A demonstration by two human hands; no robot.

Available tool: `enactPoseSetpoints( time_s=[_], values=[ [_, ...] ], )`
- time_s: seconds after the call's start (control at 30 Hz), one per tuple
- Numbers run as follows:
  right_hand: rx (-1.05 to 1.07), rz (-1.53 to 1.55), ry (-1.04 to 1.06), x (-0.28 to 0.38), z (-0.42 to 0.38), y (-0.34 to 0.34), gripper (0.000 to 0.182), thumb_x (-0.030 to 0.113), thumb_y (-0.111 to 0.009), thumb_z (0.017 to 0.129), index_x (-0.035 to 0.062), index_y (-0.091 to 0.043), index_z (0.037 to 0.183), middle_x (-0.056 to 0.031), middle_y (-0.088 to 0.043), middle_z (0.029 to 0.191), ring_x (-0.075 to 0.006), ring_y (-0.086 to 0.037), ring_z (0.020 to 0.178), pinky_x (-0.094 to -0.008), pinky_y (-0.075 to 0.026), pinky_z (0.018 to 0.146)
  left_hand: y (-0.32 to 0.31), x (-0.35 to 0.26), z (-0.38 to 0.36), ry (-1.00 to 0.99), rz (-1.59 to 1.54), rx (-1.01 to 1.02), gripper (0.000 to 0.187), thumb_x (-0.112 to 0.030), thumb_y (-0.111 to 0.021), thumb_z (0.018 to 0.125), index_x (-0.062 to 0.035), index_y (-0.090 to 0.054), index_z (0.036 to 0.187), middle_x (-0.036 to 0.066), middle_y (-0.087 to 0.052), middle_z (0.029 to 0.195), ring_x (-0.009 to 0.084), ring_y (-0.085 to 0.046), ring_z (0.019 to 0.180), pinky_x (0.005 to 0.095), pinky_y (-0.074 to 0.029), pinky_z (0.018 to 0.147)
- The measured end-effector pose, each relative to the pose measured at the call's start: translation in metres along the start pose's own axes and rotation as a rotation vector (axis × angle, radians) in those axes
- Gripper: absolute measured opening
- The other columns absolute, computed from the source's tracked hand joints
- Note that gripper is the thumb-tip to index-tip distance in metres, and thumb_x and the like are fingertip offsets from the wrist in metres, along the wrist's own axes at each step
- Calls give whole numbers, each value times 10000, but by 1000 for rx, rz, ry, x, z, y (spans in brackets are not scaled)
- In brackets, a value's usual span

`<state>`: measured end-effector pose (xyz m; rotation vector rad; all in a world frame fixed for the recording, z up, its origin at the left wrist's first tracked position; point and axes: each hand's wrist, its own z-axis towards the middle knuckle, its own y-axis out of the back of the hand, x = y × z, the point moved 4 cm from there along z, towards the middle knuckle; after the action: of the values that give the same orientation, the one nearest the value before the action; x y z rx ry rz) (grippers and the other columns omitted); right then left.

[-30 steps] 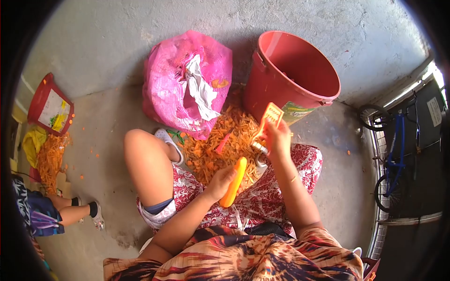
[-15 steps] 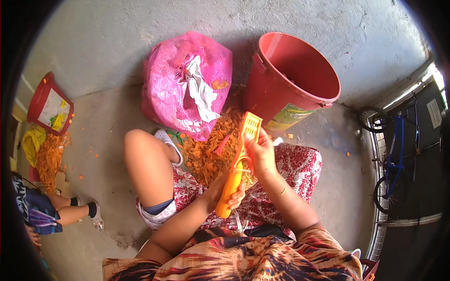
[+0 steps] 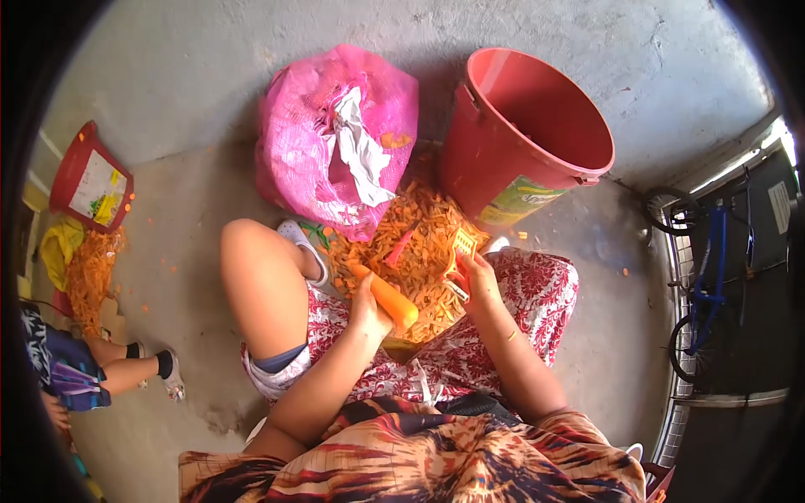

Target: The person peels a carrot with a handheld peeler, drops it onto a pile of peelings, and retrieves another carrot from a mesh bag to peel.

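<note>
My left hand (image 3: 369,312) is wrapped round a peeled carrot (image 3: 396,303), whose thick end tilts toward me. In my right hand (image 3: 478,283) is an orange peeler (image 3: 464,244), its slotted handle up and its blade end low by my fingers. The peeler and the carrot are apart. Beneath both hands, between my legs, a heap of carrot peels (image 3: 419,220) covers the floor. A thin red strip (image 3: 400,249) lies on the heap.
Beyond the peels stand a pink sack (image 3: 289,159) with white paper on it and a large red bucket (image 3: 495,180). A smaller red bucket (image 3: 69,172) and another person's leg (image 3: 126,382) are at the left. A blue bicycle (image 3: 713,260) is at the right.
The peeler has come off the carrot. My hands have moved apart; the carrot has swung left and up, while the peeler has dropped lower over the peels.
</note>
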<state>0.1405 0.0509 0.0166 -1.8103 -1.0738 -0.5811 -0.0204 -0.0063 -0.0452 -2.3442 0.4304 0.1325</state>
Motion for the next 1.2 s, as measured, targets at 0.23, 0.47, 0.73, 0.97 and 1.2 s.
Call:
enactPoseSetpoints(
  time_s=[0.23, 0.47, 0.73, 0.97, 1.2],
  values=[
    [16, -3, -45, -18, 4, 5, 123, 135, -500, 815, 31, -495, 880, -41, -540, 725, -125, -532, 557, -250, -483, 502, -31, -8, -20, 51, -279, 395, 388, -382, -506, 765, -67, -443, 982, 99, -471, 942, 253, -456, 936, 445, -326, 886],
    [161, 257, -426, -53, 9, 6, 243, 238, -341, 864, 50, -477, 937, -69, -532, 760, -153, -531, 627, -252, -443, 484, -49, -10, -32, 63, -349, 684, 390, -423, -457, 797, -42, -526, 751, 131, -513, 958, 275, -440, 1005, 467, -270, 931],
    [-38, 418, -332, -28, -3, -7, 202, 221, -349, 843, 72, -485, 837, -66, -510, 654, -192, -491, 588, -280, -424, 540, -64, 11, -52, 169, 558, 789, 597, -84, -526, 778, -58, -207, 1281, 130, -311, 1266, 215, -367, 1135, 338, -345, 912],
    [43, 407, -308, -27, -11, -20, 167, 201, -356, 841, 97, -447, 747, -1, -416, 545, -100, -334, 411, -218, -287, 382, 0, 53, -9, 45, 1307, 606, 302, -89, -548, 766, -40, -494, 1060, 89, -528, 965, 193, -506, 861, 301, -398, 767],
    [88, 524, -137, 7, 15, 8, 105, 188, -384, 839, 110, -409, 774, 1, -404, 527, -112, -354, 421, -229, -294, 382, 3, 61, -17, -13, 1882, 750, 408, -145, -580, 667, 19, -505, 1033, 196, -540, 1008, 251, -538, 906, 310, -408, 777]
  ],
)
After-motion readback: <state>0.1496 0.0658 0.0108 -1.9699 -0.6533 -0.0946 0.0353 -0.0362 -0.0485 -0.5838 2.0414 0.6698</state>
